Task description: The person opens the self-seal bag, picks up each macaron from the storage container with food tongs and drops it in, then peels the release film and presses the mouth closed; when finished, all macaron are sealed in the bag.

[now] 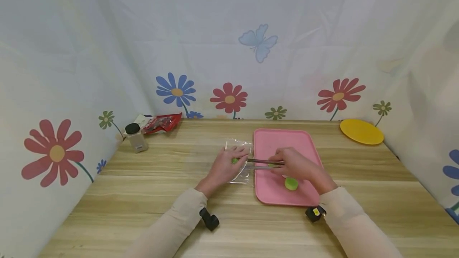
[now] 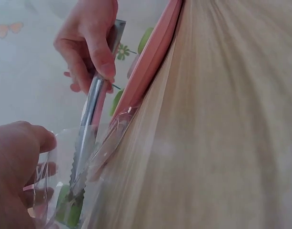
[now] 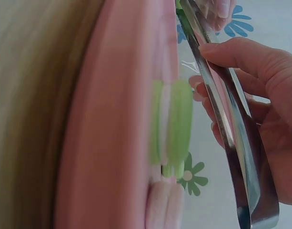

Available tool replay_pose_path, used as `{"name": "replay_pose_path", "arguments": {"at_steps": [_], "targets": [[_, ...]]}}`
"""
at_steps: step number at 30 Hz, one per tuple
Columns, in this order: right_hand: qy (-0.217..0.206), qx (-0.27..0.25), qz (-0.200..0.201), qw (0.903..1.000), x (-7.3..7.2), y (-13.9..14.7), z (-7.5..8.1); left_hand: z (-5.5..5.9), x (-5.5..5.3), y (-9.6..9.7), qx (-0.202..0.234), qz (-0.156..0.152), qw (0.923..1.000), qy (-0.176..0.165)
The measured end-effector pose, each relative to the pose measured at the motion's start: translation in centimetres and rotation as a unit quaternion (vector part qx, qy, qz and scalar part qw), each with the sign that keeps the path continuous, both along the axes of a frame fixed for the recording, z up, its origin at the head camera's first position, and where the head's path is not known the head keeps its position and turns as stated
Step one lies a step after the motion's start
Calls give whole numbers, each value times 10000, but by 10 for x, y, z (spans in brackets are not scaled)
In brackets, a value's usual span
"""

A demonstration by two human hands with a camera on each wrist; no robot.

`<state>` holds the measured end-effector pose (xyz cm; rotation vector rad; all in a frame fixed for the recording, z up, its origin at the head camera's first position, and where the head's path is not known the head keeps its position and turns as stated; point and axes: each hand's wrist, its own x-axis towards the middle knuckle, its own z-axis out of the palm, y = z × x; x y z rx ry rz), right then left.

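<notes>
A wooden table [image 1: 143, 194] is seen from above, on which a pink tray [image 1: 283, 138] is set at three o'clock from a clear plastic bag [image 1: 244, 176]. The bag's edge is held at nine o'clock by the left hand [image 1: 224, 165]. In the right hand [image 1: 294, 164], above the tray, metal tongs [image 2: 91, 112] are gripped, aimed toward nine o'clock. By their tips, seemingly inside the bag, a green round [image 2: 70, 214] is pinched; a second green round [image 1: 291, 183] is set on the tray, at six o'clock from the right hand. The bag's mouth is best held wide and the tips parted gently, so that film is not snagged by the toothed edges.
</notes>
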<state>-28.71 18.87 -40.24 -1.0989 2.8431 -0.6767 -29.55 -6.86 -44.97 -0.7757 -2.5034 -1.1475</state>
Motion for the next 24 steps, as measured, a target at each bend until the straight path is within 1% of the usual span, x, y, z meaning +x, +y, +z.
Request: {"name": "replay_pose_path", "arguments": {"at_steps": [2, 4, 7, 13, 16, 20, 24], "targets": [[120, 23, 85, 9999, -3, -3, -2, 0, -1, -1, -72, 29, 10000, -3], [155, 29, 111, 9998, -5, -7, -3, -1, -1, -1, -139, 47, 9999, -31], [35, 14, 65, 10000, -8, -12, -2, 0, 0, -2, -224, 41, 9997, -81], [-223, 106, -46, 9997, -10, -16, -2, 0, -1, -2, -145, 29, 9997, -211], [-203, 124, -38, 9997, -9, -14, 0, -2, -2, -3, -150, 128, 9996, -202], [-152, 54, 70, 9998, -9, -8, 4, -4, -4, -4, -64, 243, 9996, -157], [-127, -48, 164, 9998, -10, -6, 4, -6, -5, -5, 89, 201, 9996, -178]]}}
